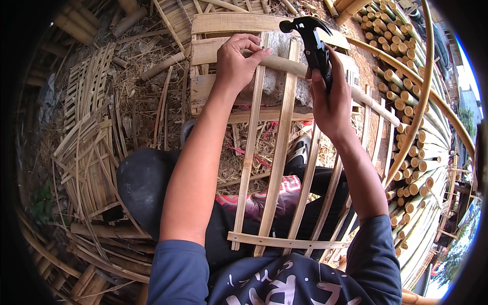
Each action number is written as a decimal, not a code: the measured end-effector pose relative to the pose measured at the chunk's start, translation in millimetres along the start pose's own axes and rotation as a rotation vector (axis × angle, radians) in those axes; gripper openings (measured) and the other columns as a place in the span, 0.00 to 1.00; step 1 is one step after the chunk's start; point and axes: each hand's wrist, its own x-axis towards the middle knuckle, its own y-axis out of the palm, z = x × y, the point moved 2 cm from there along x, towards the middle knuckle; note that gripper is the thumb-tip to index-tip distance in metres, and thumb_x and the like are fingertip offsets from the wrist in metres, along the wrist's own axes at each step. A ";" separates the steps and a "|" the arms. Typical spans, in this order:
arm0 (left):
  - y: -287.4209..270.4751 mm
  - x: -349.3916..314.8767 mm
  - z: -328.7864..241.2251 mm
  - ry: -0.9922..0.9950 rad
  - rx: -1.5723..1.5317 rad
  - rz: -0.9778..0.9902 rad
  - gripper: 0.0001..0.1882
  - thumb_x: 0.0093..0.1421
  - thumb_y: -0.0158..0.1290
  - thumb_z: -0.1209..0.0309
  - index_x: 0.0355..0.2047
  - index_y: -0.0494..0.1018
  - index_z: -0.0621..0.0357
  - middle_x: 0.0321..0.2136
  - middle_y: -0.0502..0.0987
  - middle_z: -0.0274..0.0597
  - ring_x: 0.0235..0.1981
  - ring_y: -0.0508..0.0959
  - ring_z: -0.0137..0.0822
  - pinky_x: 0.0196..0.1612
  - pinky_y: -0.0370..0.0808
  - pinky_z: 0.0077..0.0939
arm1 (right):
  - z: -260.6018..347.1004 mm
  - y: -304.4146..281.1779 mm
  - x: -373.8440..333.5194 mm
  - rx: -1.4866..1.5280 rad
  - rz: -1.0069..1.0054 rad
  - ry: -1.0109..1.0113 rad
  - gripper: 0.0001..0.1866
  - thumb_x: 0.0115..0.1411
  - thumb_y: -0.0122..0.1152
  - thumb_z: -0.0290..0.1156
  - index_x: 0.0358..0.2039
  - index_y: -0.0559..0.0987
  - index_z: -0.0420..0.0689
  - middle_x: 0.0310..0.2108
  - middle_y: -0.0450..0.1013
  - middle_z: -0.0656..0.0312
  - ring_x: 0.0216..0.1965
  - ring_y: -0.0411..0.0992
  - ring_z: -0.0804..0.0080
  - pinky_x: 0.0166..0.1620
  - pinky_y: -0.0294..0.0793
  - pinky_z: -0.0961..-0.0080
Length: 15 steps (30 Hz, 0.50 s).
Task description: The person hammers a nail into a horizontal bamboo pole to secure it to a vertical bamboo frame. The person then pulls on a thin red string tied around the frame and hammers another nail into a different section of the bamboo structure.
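A black claw hammer (314, 46) is gripped in my right hand (331, 101), its head raised above the far part of a bamboo frame. My left hand (237, 63) is closed in a pinch at the top of the leftmost slat (251, 132), beside the left end of a round bamboo rod (282, 64). Whatever lies between thumb and finger is too small or hidden to make out. Several flat slats run from the rod toward my body, where a flat bamboo crosspiece (284, 241) joins them near my lap. My right hand hides part of the rod.
Under the rod lies a pale stone block (303, 94) on a low wooden slatted stand (203, 58). Cut bamboo poles (406, 101) are stacked at the right, with long curved poles before them. Slatted bamboo panels (91, 168) and scraps cover the ground at the left.
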 end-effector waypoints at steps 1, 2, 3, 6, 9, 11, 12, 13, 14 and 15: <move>0.2 0.4 2.0 0.002 -0.004 0.000 0.14 0.53 0.69 0.63 0.24 0.81 0.61 0.44 0.81 0.38 0.46 0.80 0.34 0.51 0.73 0.28 | -2.4 3.3 -0.4 -0.097 -0.069 -0.096 0.26 0.68 0.53 0.26 0.64 0.62 0.36 0.34 0.78 0.43 0.34 0.77 0.43 0.36 0.74 0.53; 0.3 0.0 4.1 0.004 -0.008 0.000 0.14 0.53 0.69 0.63 0.24 0.81 0.60 0.44 0.81 0.38 0.46 0.80 0.34 0.52 0.73 0.28 | -5.3 7.7 1.3 -0.171 0.026 -0.098 0.26 0.67 0.53 0.26 0.64 0.61 0.36 0.35 0.77 0.40 0.36 0.76 0.38 0.37 0.73 0.49; -0.2 -0.8 6.6 0.002 -0.009 -0.001 0.14 0.53 0.69 0.63 0.24 0.81 0.60 0.44 0.81 0.38 0.46 0.80 0.34 0.52 0.73 0.28 | -6.9 6.9 2.5 -0.178 0.111 -0.053 0.26 0.68 0.53 0.26 0.64 0.62 0.36 0.37 0.78 0.41 0.36 0.78 0.45 0.38 0.74 0.56; -8.3 -3.3 13.4 -0.026 0.040 -0.004 0.14 0.52 0.69 0.62 0.24 0.81 0.60 0.44 0.81 0.38 0.46 0.80 0.35 0.52 0.73 0.29 | 4.9 9.6 7.7 -0.188 -0.056 -0.151 0.25 0.69 0.52 0.27 0.65 0.62 0.36 0.36 0.78 0.43 0.31 0.79 0.55 0.37 0.76 0.62; -7.6 -5.5 16.9 0.023 -0.012 0.000 0.13 0.52 0.69 0.63 0.23 0.81 0.60 0.44 0.80 0.38 0.46 0.79 0.35 0.52 0.72 0.28 | 5.3 16.3 2.7 -0.210 -0.062 -0.181 0.28 0.69 0.52 0.28 0.67 0.60 0.37 0.36 0.78 0.42 0.33 0.80 0.52 0.35 0.76 0.59; -8.2 -7.8 17.6 -0.011 -0.015 -0.002 0.13 0.52 0.69 0.63 0.23 0.81 0.60 0.44 0.80 0.38 0.46 0.79 0.34 0.52 0.73 0.28 | 15.0 16.5 3.2 -0.350 0.165 -0.127 0.29 0.67 0.54 0.26 0.67 0.60 0.39 0.36 0.78 0.39 0.34 0.80 0.45 0.35 0.77 0.55; -8.4 -8.8 17.8 -0.041 -0.016 -0.003 0.13 0.52 0.69 0.63 0.23 0.81 0.60 0.43 0.80 0.38 0.46 0.79 0.34 0.52 0.73 0.28 | 17.1 18.8 1.3 -0.313 0.098 -0.158 0.29 0.65 0.55 0.24 0.66 0.61 0.41 0.36 0.77 0.38 0.33 0.79 0.40 0.34 0.76 0.52; -6.9 -9.9 16.8 -0.033 -0.038 0.022 0.12 0.52 0.69 0.64 0.23 0.81 0.60 0.43 0.80 0.38 0.46 0.79 0.34 0.52 0.73 0.29 | 20.9 14.1 -1.3 -0.235 0.014 -0.186 0.29 0.65 0.54 0.23 0.67 0.61 0.41 0.36 0.77 0.38 0.33 0.79 0.40 0.34 0.77 0.52; -6.2 -8.1 16.1 -0.036 -0.037 0.020 0.12 0.52 0.69 0.64 0.23 0.81 0.60 0.43 0.80 0.38 0.46 0.79 0.34 0.52 0.73 0.29 | 21.1 11.5 0.8 -0.205 -0.130 -0.315 0.29 0.65 0.54 0.23 0.66 0.61 0.41 0.36 0.77 0.38 0.34 0.79 0.40 0.35 0.77 0.52; -6.1 -4.5 14.7 0.005 -0.004 0.006 0.12 0.52 0.69 0.64 0.23 0.82 0.60 0.43 0.80 0.38 0.45 0.80 0.34 0.51 0.73 0.29 | 21.4 11.8 0.9 -0.210 -0.120 -0.286 0.29 0.66 0.54 0.24 0.67 0.62 0.40 0.38 0.78 0.39 0.36 0.79 0.43 0.37 0.77 0.56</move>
